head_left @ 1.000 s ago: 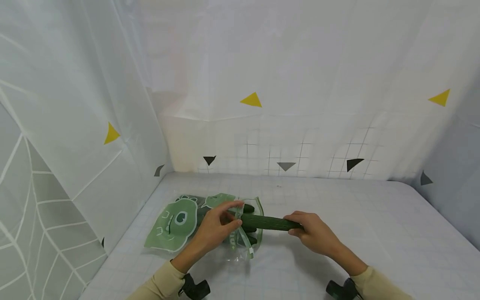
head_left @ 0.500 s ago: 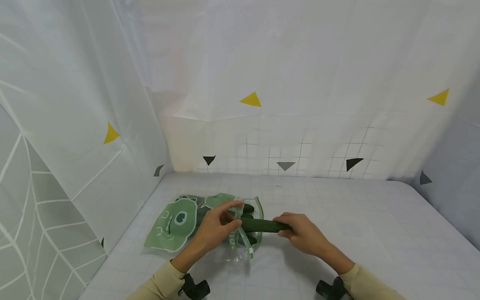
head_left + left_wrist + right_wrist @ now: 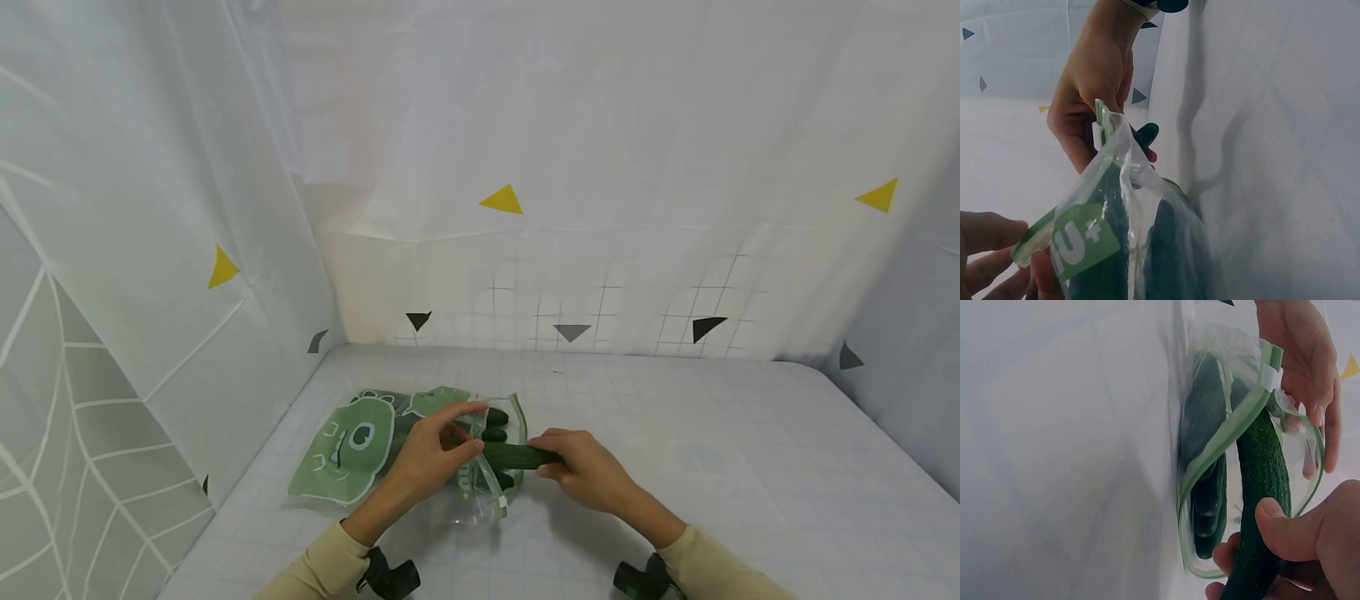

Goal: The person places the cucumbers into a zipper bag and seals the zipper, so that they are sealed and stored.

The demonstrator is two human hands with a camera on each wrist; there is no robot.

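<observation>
A clear zip bag with green cartoon print lies on its side at the table's left, its mouth facing right. Several dark green cucumbers lie inside it. My left hand pinches the green rim of the mouth and holds it up. My right hand grips one end of a cucumber, thumb on top and fingers beneath. The far part of this cucumber passes through the bag's mouth; its tip is hidden in the head view. A white slider sits at one end of the zip.
The table has a white, faintly gridded cover. White sheeting with yellow and black triangles rises behind it and at both sides. A dark wrist camera hangs under each forearm, close above the tabletop.
My right hand has moved left with the cucumber, so more of it is inside the bag and less shows between the hands. The left hand and the bag have stayed in place.
</observation>
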